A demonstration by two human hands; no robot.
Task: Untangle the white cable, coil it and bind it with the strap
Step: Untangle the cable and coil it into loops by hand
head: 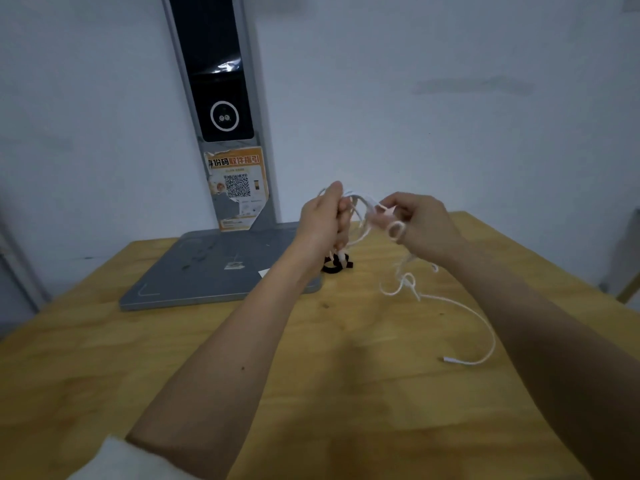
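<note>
- White sleeve cuff (114, 459) sat at the bottom edge, on the left forearm, nearest the camera.
- Both forearms reached out over the wooden bench (311, 375), toward the grey scanner stand (214, 268) at the back.
- Left hand (320, 220) was held above the bench just right of the stand's base, fingers curled round a bunch of white cable (360, 216) loops.
- Right hand (420, 223) was further right of the stand, level with the left, fingers pinching a cable strand; one small loop hung at its fingertips. Exact finger placement blurred.
- Cable arched between the two hands; the rest dropped from the right hand to the bench, knotted loosely there, then trailed off away from the stand.
- Cable's plug end (448, 359) lay flat on the bench, well apart from the stand, nearer the camera.
- Black strap (337, 266) lay on the bench just beside the stand base's right corner, below the left hand; a cable end dangled at it, contact unclear.
- Orange QR sticker (239, 188) was on the stand's upright post.
</note>
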